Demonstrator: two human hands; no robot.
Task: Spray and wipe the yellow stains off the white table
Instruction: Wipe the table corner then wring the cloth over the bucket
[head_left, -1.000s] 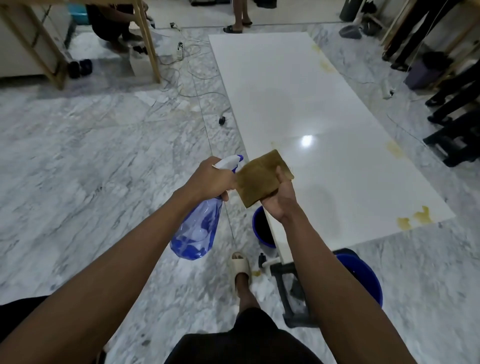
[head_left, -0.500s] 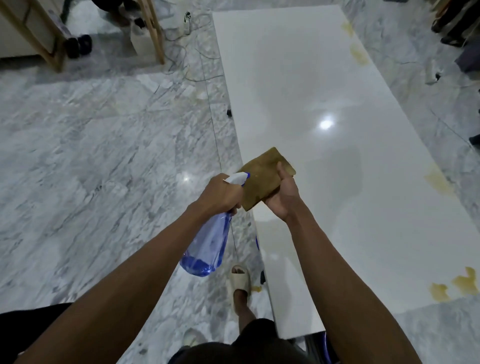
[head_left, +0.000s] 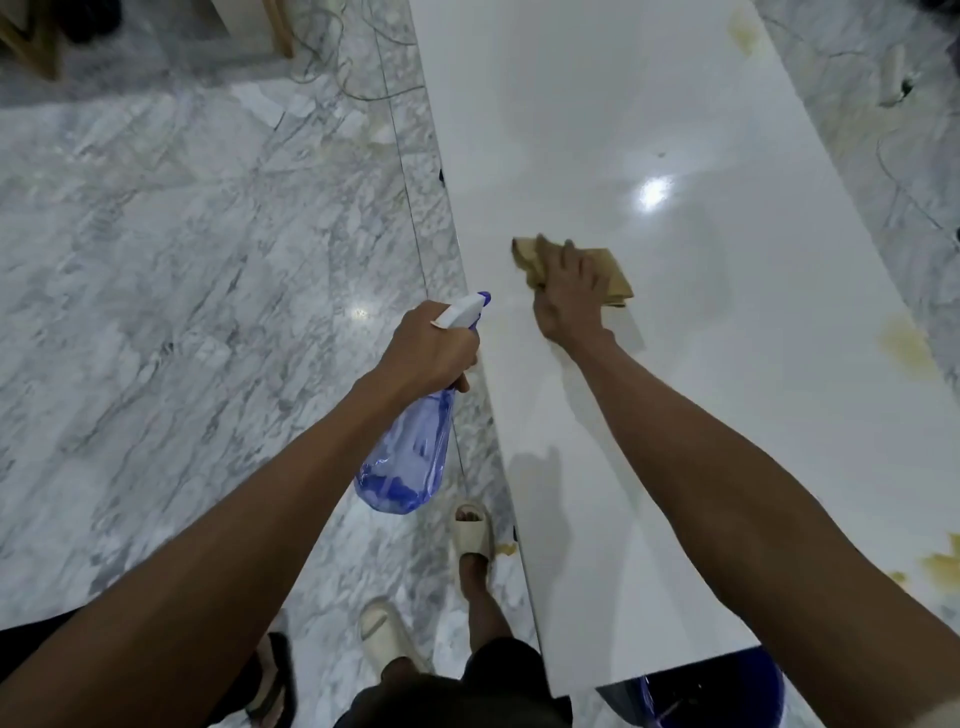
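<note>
Right hand (head_left: 569, 291) flat on brown cloth (head_left: 613, 273), fingers spread, pressing it onto white table (head_left: 649, 104) near left edge. Left hand (head_left: 428, 348) curled round neck of blue spray bottle (head_left: 410, 457), held off table over marble floor (head_left: 156, 260), nozzle toward table. Yellow stains (head_left: 904, 345) along right edge; more at near right corner and far end. Pale sandals (head_left: 471, 530) beside table.

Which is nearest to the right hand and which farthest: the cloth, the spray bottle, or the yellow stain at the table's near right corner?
1. Cloth, under the right hand on the table.
2. Spray bottle, to its left, held in the left hand.
3. Yellow stain, far right at the table's near corner.
</note>
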